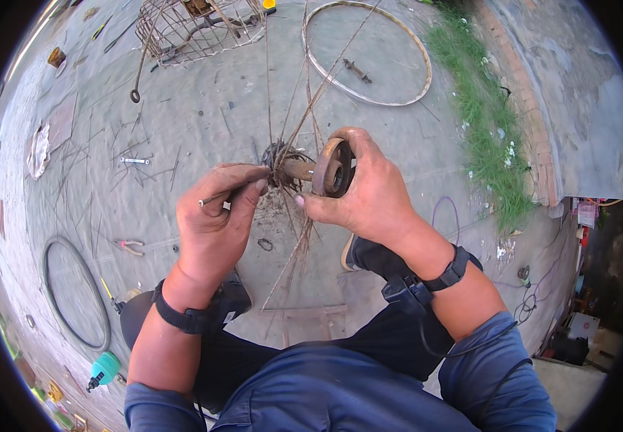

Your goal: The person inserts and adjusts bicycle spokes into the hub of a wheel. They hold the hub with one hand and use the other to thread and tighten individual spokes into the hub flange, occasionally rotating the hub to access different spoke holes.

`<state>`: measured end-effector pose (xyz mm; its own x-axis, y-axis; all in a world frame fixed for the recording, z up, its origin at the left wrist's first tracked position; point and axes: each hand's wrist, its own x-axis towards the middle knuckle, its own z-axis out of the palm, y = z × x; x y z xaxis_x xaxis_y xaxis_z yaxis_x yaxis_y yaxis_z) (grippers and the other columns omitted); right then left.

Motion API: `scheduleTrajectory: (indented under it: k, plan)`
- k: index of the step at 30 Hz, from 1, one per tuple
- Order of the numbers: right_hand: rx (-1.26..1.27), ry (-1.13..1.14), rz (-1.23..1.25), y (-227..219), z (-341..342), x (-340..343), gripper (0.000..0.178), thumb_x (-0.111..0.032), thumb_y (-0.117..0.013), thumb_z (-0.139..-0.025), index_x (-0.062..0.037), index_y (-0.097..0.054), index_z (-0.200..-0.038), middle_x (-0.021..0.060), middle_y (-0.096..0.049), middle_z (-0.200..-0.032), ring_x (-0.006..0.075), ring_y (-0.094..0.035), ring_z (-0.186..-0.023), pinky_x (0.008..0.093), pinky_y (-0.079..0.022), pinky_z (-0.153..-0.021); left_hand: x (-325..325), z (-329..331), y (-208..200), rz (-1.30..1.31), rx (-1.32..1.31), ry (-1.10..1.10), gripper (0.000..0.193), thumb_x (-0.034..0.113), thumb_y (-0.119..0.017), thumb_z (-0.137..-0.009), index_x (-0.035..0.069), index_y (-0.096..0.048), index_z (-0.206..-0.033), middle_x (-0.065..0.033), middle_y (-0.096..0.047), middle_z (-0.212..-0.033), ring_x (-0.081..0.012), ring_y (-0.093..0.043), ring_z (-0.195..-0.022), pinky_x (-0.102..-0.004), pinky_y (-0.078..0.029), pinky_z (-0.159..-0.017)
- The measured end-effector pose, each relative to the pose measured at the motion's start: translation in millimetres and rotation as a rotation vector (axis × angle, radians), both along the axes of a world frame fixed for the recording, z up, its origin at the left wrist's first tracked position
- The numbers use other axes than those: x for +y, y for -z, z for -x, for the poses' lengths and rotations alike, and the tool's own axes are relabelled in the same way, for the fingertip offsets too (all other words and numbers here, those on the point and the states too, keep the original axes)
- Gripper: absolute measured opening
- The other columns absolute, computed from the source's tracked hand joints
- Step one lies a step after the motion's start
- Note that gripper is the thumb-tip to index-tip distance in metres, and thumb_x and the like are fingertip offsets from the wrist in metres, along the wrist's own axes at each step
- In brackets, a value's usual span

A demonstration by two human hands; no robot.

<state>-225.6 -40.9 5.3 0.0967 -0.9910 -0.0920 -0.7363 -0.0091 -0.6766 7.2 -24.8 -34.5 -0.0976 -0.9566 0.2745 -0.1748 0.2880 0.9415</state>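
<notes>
In front of me is a rusty bicycle wheel hub [298,170] with long thin spokes [314,97] fanning out from it, away from me and toward me. My left hand [218,212] is closed at the hub's left flange, fingertips pinching among the spoke ends. A thin metal rod [212,199] sticks out between its fingers. My right hand [369,183] curls its thumb and fingers around a rusty metal ring [332,168] at the hub's right end. Whether the ring touches the hub is hard to make out. Dark greasy bits surround the left flange.
A bare wheel rim [427,72] lies far right, a loose axle part [357,70] inside it. A wire basket [200,32] stands at the far side. On the left lie a wrench [135,160], pliers [130,247], a tyre [46,288] and a teal bottle [105,368]. Grass [470,108] edges the right.
</notes>
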Motion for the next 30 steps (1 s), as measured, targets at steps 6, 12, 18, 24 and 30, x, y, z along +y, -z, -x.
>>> scheduleTrajectory:
  k: [6, 12, 18, 24, 30]
  plan:
    - [0.011, 0.000, -0.019, -1.8, -2.0, -0.4, 0.096, -0.052, -0.093, -0.065, 0.0017, -0.056, -0.135, 0.0253, -0.067, -0.123, 0.0428, -0.071, -0.111, 0.0484, -0.059, -0.093, -6.7, -1.5, -3.0, 0.250, -0.255, 0.007, 0.022, -0.009, -0.077, -0.090, 0.004, -0.076, -0.108, -0.0131, -0.078, -0.103, -0.0279, -0.076, -0.086, -0.0329, -0.061, -0.075]
    - [0.015, 0.004, 0.046, -3.5, -1.6, 2.0, 0.095, -0.051, -0.094, -0.065, 0.0017, -0.055, -0.134, 0.0253, -0.067, -0.123, 0.0433, -0.071, -0.110, 0.0490, -0.060, -0.093, -3.2, -1.2, -6.7, 0.192, -0.273, 0.029, 0.023, -0.008, -0.078, -0.089, 0.006, -0.075, -0.108, -0.0129, -0.077, -0.102, -0.0302, -0.076, -0.084, -0.0334, -0.060, -0.073]
    - [-0.013, -0.034, 0.011, -2.1, -1.3, 1.1, 0.096, -0.050, -0.093, -0.064, 0.0014, -0.055, -0.135, 0.0254, -0.066, -0.123, 0.0438, -0.070, -0.111, 0.0489, -0.059, -0.093, -6.3, 0.8, -0.1, 0.154, -0.095, -0.018, 0.022, -0.010, -0.075, -0.092, 0.003, -0.075, -0.109, -0.0115, -0.077, -0.101, -0.0237, -0.075, -0.084, -0.0319, -0.060, -0.074]
    - [-0.041, -0.087, 0.042, -2.3, -6.3, 4.7, 0.087, -0.047, -0.092, -0.064, -0.0027, -0.056, -0.130, 0.0210, -0.066, -0.118, 0.0426, -0.069, -0.109, 0.0500, -0.059, -0.090, -3.0, 1.1, -1.4, 0.043, -0.035, 0.011, 0.018, -0.011, -0.073, -0.094, 0.002, -0.075, -0.107, -0.0104, -0.076, -0.099, -0.0205, -0.074, -0.084, -0.0305, -0.059, -0.075]
    - [0.009, -0.098, 0.074, -4.2, -6.7, 6.2, 0.085, -0.042, -0.092, -0.062, -0.0065, -0.057, -0.131, 0.0189, -0.066, -0.119, 0.0421, -0.069, -0.110, 0.0502, -0.059, -0.090, -12.3, -10.5, -9.7, -0.170, -0.044, 0.106, 0.014, -0.008, -0.072, -0.095, 0.001, -0.075, -0.106, -0.0101, -0.076, -0.094, -0.0184, -0.074, -0.085, -0.0300, -0.059, -0.076]
